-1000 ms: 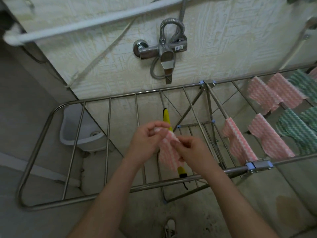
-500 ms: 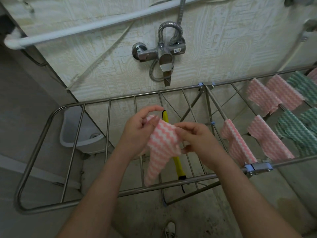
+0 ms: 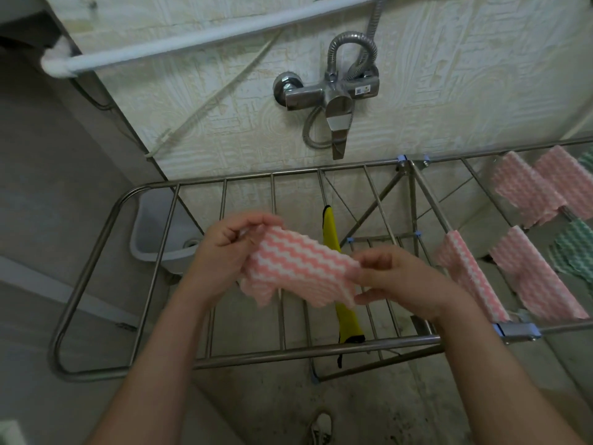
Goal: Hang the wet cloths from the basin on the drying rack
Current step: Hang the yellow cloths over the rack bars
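Observation:
A pink and white zigzag cloth (image 3: 298,268) is stretched flat between my two hands above the left wing of the steel drying rack (image 3: 93,271). My left hand (image 3: 224,248) pinches its left edge. My right hand (image 3: 394,277) pinches its right edge. Several pink cloths (image 3: 468,274) and green cloths (image 3: 574,248) hang over the rack's right section. A white basin (image 3: 150,232) stands on the floor under the rack's left end, its inside mostly hidden.
A yellow tool (image 3: 340,284) hangs below the rack bars behind the cloth. A chrome shower mixer (image 3: 330,94) with a hose sticks out of the tiled wall above. A white pipe (image 3: 199,40) runs along the wall. My shoe (image 3: 321,428) shows on the floor.
The cloth was bunched between my hands a second ago. My hands have moved apart and spread it out flat, a little higher above the rack.

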A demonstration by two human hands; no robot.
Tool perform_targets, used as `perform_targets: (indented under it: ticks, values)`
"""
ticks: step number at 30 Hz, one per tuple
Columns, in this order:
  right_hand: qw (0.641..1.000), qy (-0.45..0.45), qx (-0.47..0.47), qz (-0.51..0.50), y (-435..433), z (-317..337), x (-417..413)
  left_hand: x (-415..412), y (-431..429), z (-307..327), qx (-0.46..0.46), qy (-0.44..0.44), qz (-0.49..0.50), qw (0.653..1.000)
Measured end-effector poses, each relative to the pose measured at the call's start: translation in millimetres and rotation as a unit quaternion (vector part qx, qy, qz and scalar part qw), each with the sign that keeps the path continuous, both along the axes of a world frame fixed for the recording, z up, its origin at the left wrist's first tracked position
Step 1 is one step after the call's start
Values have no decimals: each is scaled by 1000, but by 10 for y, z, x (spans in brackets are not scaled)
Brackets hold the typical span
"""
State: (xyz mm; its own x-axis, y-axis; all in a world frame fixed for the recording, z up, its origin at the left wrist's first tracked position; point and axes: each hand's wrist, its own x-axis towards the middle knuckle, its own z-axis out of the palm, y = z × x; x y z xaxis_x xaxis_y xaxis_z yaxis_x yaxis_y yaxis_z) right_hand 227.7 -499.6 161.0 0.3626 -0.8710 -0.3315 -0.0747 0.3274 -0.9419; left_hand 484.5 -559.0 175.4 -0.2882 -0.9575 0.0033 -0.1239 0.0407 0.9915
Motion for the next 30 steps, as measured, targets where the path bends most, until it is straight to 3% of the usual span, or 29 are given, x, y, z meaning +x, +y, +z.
perform_targets:
  ticks: [3,6,8,10,13,17,21,24,30]
  values:
    - [979,-193,65,-23,8,34,97,137,79,-18,15,31,38,999]
    - [970,-212,108,-55,-75,-66,237,234,103,-111,71,59,79,993]
    - [973,-152,140,-104,-160,-220,358,242,61,-297,124,33,110,986]
    - [978,-18,163,-131,-248,-421,525,237,11,-527,173,-16,135,975]
    - [969,107,162,-150,-352,-665,721,237,-25,-806,243,-82,116,960]
    - [952,243,61,-179,-514,-778,881,292,-23,-930,228,-137,78,961]
    - [905,380,-43,-185,-641,-832,996,276,-35,-924,187,-206,43,960]
    - [882,429,-95,-169,-710,-884,1051,277,-42,-937,188,-217,33,957]
    - [893,436,-81,-82,-589,-853,1087,259,-110,-983,185,-235,12,954]
